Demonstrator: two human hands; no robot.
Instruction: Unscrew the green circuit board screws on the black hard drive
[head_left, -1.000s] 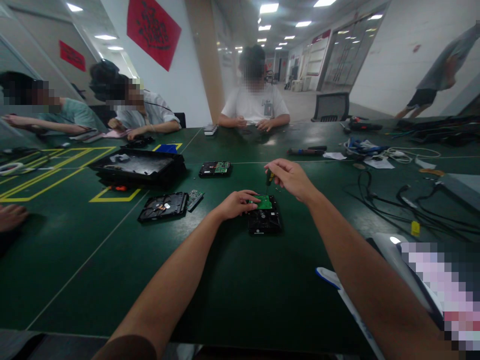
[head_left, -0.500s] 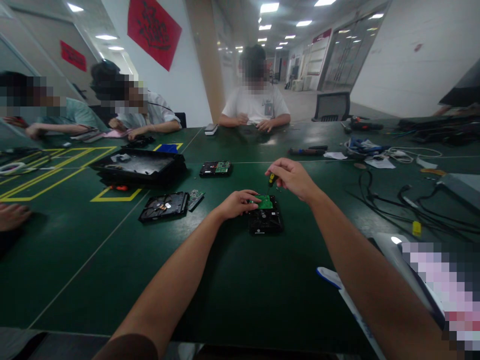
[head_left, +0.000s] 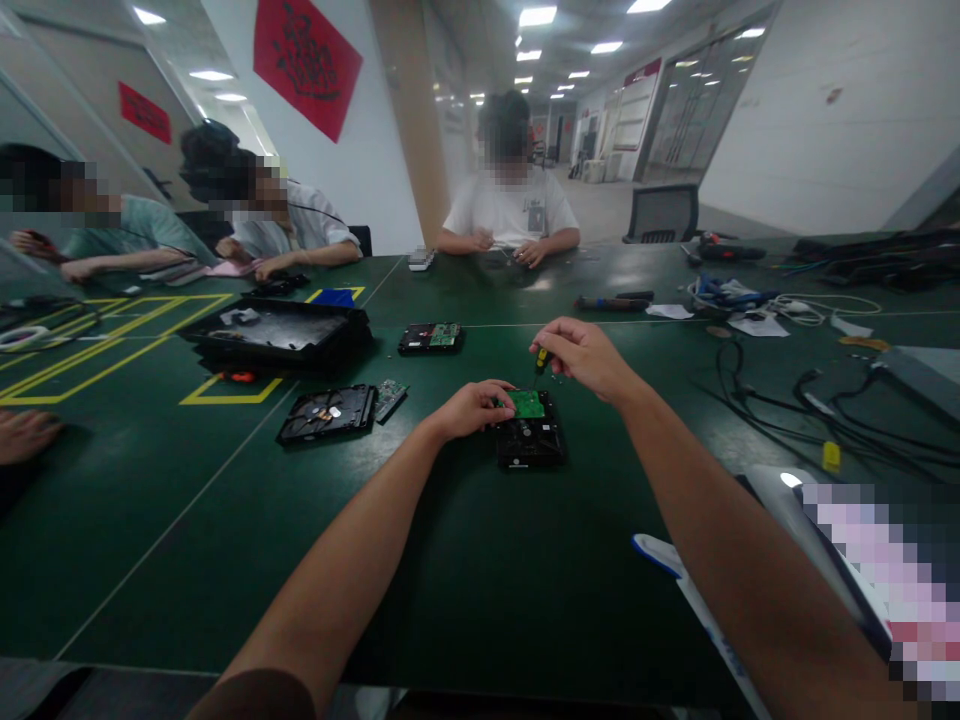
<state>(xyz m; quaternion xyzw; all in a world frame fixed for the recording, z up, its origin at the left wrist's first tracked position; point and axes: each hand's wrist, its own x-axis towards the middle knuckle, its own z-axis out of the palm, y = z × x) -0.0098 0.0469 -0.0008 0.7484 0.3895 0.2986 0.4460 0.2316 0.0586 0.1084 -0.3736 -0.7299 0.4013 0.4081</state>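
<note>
Hard drive (head_left: 529,440), black, lying flat on green table (head_left: 480,580) near centre of view, with green circuit board (head_left: 527,403) on its far half. Left hand (head_left: 472,408) at 9 o'clock of the drive, fingers loosely curled, fingertips resting on the board's left edge. Right hand (head_left: 583,355) at 12 to 1 o'clock, just above the far end, pinching small yellow-and-black screwdriver (head_left: 540,358) between thumb and fingers, tip pointing down toward the board. Further out: second drive (head_left: 430,337) at 11 o'clock, opened casing (head_left: 326,412) at 9 o'clock, black tray (head_left: 277,335) at 10 o'clock, tangled cables (head_left: 787,400) at 3 o'clock.
</note>
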